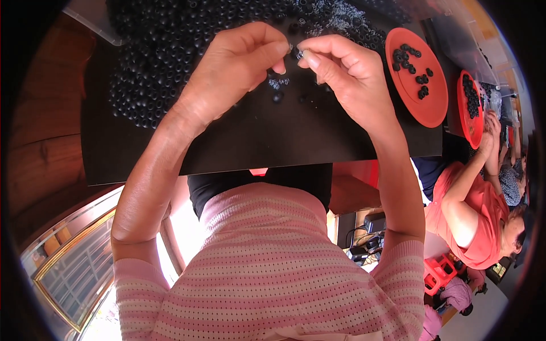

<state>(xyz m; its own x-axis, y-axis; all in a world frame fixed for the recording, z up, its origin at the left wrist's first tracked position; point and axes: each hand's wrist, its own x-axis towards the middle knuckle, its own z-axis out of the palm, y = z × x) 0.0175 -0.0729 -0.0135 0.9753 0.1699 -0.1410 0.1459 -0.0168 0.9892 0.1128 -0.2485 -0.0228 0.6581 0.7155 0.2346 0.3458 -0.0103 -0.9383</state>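
Small shiny pieces (299, 54), probably light and slippery, suit edge-pinching; left hand (232, 63) and right hand (354, 69) each pinch one above the desk (273, 139).

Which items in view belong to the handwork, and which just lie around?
Handwork:
- tiny pinched pieces
- black ring pile
- shiny clear bits
- nearer red plate

Apparently lying about:
- red plastic stool
- cables
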